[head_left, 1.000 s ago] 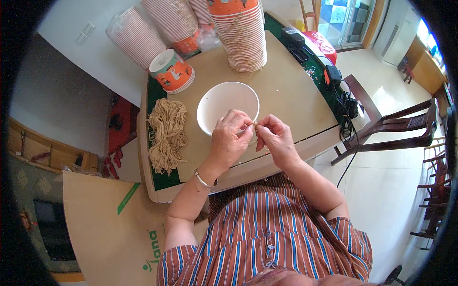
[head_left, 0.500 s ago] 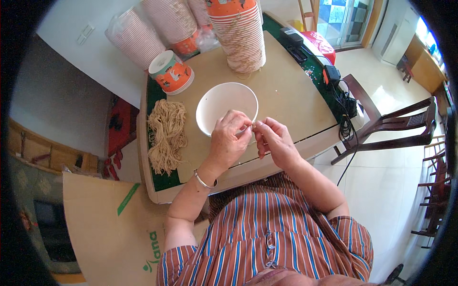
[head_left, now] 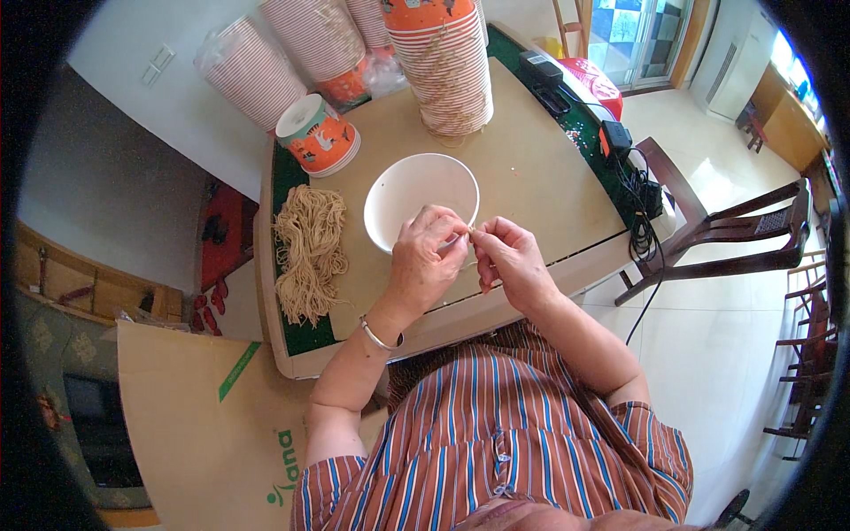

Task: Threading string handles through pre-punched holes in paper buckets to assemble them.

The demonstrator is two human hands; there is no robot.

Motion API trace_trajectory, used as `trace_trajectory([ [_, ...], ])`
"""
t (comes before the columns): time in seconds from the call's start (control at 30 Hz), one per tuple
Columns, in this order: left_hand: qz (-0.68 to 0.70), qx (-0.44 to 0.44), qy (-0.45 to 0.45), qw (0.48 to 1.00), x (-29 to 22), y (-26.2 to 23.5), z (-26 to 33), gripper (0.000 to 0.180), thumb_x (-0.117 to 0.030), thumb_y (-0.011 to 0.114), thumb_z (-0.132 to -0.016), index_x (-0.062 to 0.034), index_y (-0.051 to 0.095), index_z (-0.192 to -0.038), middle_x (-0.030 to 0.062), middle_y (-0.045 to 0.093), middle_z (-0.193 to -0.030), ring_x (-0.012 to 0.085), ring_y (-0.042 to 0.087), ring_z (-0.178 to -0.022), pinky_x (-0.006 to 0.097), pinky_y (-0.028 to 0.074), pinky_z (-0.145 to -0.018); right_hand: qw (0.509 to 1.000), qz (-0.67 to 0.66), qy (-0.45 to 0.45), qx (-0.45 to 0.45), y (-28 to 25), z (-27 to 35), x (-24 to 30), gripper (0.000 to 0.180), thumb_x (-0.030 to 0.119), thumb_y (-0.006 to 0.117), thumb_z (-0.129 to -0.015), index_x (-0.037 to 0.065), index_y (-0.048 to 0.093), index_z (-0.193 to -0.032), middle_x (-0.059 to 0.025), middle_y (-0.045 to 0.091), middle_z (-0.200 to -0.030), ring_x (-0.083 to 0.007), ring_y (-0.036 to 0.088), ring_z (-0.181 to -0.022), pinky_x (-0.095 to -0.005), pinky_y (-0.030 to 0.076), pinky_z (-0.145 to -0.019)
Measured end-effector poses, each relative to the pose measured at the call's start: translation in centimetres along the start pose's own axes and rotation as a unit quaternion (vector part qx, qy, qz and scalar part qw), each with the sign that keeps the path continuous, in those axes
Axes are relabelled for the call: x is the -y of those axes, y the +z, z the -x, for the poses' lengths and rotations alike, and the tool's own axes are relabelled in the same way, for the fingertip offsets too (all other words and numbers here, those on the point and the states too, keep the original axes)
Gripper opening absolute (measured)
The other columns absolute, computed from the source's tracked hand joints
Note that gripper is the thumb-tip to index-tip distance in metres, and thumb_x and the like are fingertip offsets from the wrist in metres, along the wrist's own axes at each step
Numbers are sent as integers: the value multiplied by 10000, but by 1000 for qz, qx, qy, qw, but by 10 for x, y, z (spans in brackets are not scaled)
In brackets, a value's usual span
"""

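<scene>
My left hand [head_left: 429, 252] and my right hand [head_left: 509, 257] meet fingertip to fingertip over the near rim of a white paper tub [head_left: 416, 190]. Both are closed in a pinch on a thin beige string [head_left: 470, 229], of which only a tiny bit shows between the fingers. The tub's open mouth tilts up, and my hands cover part of its near side. To the left of it lies a loose hank of beige string [head_left: 310, 252].
Behind the tub rises a tall stack of paper tubs [head_left: 452, 84] with strings hanging on it. An orange patterned tub [head_left: 320, 137] and bagged stacks [head_left: 252, 75] stand at the back left. Black cables [head_left: 633, 186] lie along the table's right edge, near a wooden chair [head_left: 744, 221].
My hands hold almost the same pinch, with only a very slight shift of the right fingers. Nothing else has visibly moved.
</scene>
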State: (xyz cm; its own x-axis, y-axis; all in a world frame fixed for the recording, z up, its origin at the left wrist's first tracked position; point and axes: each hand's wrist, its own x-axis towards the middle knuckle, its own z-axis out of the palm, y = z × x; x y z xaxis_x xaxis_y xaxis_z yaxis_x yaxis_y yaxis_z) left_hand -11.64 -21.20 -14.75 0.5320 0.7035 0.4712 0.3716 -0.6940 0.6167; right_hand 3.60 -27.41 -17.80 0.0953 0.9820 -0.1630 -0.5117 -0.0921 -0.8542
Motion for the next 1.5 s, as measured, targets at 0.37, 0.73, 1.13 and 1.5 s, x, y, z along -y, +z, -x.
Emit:
trace_trajectory([
  [0.37, -20, -1, 29, 999, -2, -2, -1, 94, 40, 695, -839, -14, 670, -912, 93, 646, -994, 176, 670, -792, 306, 553, -719, 1000, -3, -30, 5, 0, 1, -1, 157, 167, 630, -1003, 17, 604, -966, -32, 642, -781, -85, 539, -483, -250, 461, -393],
  [0.73, -16, 10, 24, 1000, -3, -3, -2, 134, 34, 702, -833, -16, 656, -949, 93, 640, -973, 190, 660, -792, 317, 549, -717, 999, -1, -36, 9, -6, 0, -3, 89, 106, 637, -984, 24, 606, -969, -24, 643, -773, -75, 536, -490, -248, 476, -404],
  [1.13, -44, -9, 76, 996, -1, -3, 0, 177, -43, 709, -828, -100, 640, -981, 61, 642, -1015, 269, 642, -983, 413, 478, -892, 996, 54, -71, 5, -4, 0, -8, 69, 73, 626, -980, 21, 591, -951, -20, 638, -774, -60, 528, -508, -233, 457, -399],
  [1.5, 12, -5, 9, 1000, -4, -4, -1, 89, 34, 667, -861, -1, 626, -932, 109, 643, -984, 187, 657, -766, 312, 546, -703, 997, 29, -64, 20, -2, 3, -1, 71, 93, 602, -994, 34, 575, -966, -1, 557, -684, -89, 538, -513, -245, 479, -449],
])
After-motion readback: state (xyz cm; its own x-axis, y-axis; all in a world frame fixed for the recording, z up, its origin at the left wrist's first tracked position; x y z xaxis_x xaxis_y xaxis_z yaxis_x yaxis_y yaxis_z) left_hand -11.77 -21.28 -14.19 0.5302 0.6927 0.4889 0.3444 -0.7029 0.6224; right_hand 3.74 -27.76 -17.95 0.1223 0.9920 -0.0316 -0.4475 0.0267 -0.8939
